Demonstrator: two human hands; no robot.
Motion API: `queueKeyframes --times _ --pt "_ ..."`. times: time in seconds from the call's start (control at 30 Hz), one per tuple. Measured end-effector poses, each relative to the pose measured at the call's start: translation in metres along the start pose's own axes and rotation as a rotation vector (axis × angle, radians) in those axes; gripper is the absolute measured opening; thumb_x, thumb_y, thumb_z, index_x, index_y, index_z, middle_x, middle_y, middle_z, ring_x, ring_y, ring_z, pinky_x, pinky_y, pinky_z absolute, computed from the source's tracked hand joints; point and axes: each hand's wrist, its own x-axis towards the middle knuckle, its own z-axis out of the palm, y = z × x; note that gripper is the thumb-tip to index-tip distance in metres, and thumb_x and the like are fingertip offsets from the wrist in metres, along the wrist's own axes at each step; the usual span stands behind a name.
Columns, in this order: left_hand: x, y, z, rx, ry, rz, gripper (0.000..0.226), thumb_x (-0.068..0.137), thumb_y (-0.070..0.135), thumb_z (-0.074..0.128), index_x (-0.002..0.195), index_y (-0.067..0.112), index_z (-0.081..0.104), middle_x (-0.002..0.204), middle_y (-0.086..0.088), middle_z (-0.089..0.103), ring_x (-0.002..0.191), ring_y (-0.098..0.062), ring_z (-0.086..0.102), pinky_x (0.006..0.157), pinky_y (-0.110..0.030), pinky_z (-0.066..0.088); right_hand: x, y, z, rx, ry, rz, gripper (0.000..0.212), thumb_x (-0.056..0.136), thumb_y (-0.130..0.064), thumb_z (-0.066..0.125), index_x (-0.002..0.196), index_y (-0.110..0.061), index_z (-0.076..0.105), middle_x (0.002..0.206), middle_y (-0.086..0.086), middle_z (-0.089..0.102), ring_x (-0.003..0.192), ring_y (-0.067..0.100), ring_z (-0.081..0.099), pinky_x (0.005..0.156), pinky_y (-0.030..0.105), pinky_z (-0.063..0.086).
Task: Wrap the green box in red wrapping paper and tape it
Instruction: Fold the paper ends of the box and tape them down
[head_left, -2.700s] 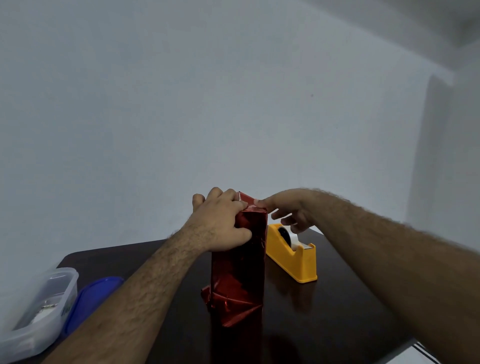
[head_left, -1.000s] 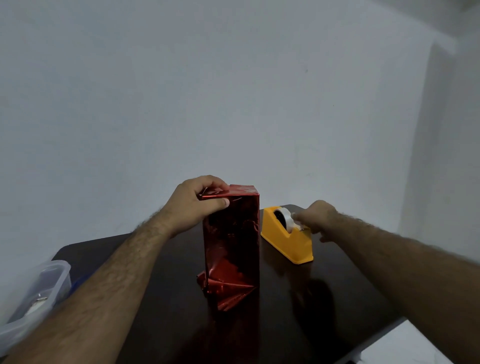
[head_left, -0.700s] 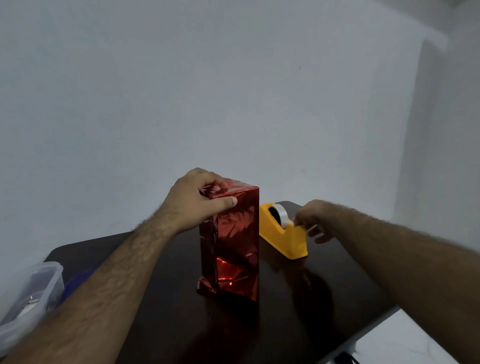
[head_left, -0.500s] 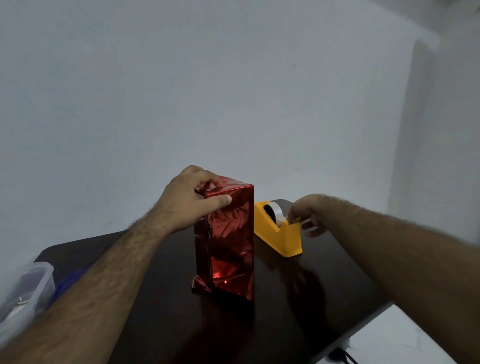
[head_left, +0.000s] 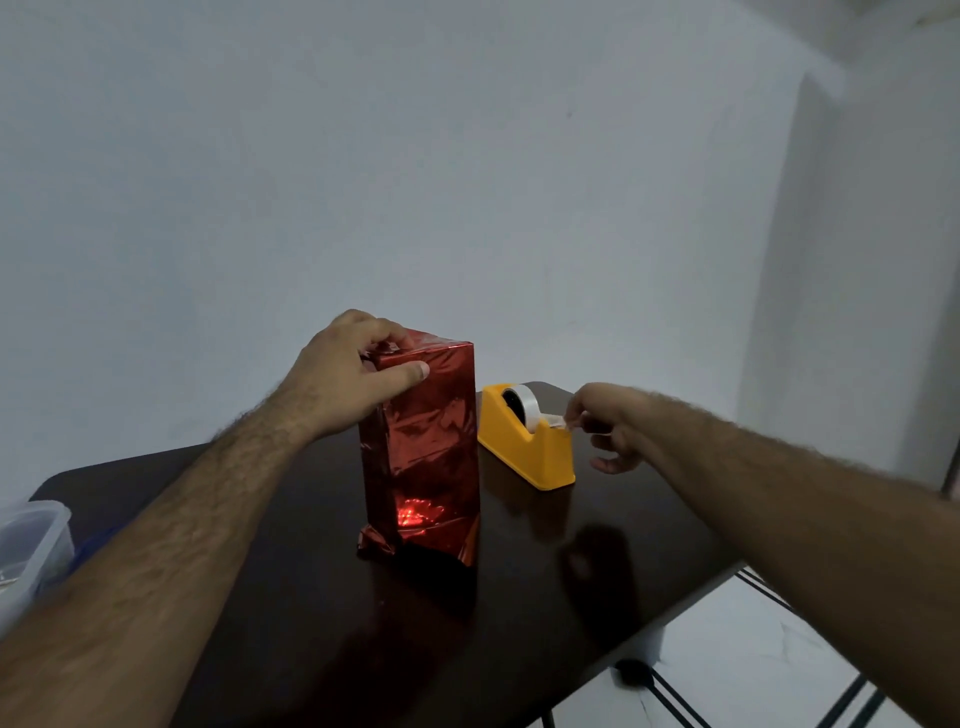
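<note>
**Tape being pulled while the wrapped box is held upright**

The tall box in shiny red foil wrapping paper (head_left: 422, 447) is standing upright at the centre of the frame on the dark glossy table (head_left: 519, 597), its bottom paper crumpling outward at the lower left corner. The left hand (head_left: 353, 379) is gripping its top left edge, fingers curling over the top and thumb pressing flat on the near face. Just right of the box, apart from it, the yellow plastic tape dispenser (head_left: 524, 447) is sitting near the table's far right edge. The right hand (head_left: 608, 426) is pinching the clear tape end (head_left: 557, 422) at the dispenser's cutter, its other fingers hanging loosely curled.

Open tabletop is lying in front of the box and dispenser, toward the lower frame; the table's right edge is running diagonally at lower right, white floor beyond. A clear plastic container (head_left: 28, 551) is showing at the left edge.

Compared with half a second ago, the right hand is sitting further right of the dispenser.

No writing is readable anywhere.
</note>
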Motion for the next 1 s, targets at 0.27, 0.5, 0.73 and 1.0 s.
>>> queueKeyframes --times 0.27,0.5,0.73,1.0 --pt "-0.001 0.001 0.000 0.000 0.007 -0.024 0.051 0.073 0.070 0.071 0.114 0.039 0.073 0.117 0.016 0.059 0.107 -0.009 0.062 0.094 -0.044 0.057 0.019 0.047 0.013 0.239 0.105 -0.163 0.026 0.075 -0.010 0.077 0.100 -0.004 0.071 0.097 0.007 0.061 0.076 0.019 0.047 0.064 0.033 0.039" --pt "-0.001 0.000 0.004 -0.018 0.028 -0.028 0.044 0.073 0.067 0.074 0.109 0.041 0.074 0.116 0.016 0.061 0.111 -0.009 0.062 0.097 -0.039 0.054 0.038 0.070 0.033 0.361 0.210 -0.271 0.028 0.090 -0.020 0.081 0.112 -0.004 0.075 0.104 0.010 0.070 0.078 0.018 0.059 0.069 0.034 0.050" --pt "-0.003 0.003 0.003 -0.019 0.030 -0.033 0.049 0.070 0.071 0.072 0.109 0.041 0.074 0.117 0.015 0.061 0.112 -0.009 0.062 0.099 -0.040 0.053 0.035 0.078 0.042 0.441 0.208 -0.300 0.024 0.096 -0.021 0.077 0.114 -0.005 0.075 0.110 0.007 0.071 0.102 0.021 0.066 0.083 0.037 0.056" --pt "-0.005 0.008 0.003 -0.033 0.019 -0.073 0.048 0.068 0.072 0.074 0.108 0.044 0.074 0.117 0.017 0.061 0.112 -0.010 0.062 0.103 -0.045 0.052 0.016 0.092 0.041 0.295 0.230 -0.416 0.013 0.098 -0.020 0.073 0.089 -0.011 0.075 0.091 0.006 0.071 0.087 0.020 0.066 0.066 0.032 0.053"
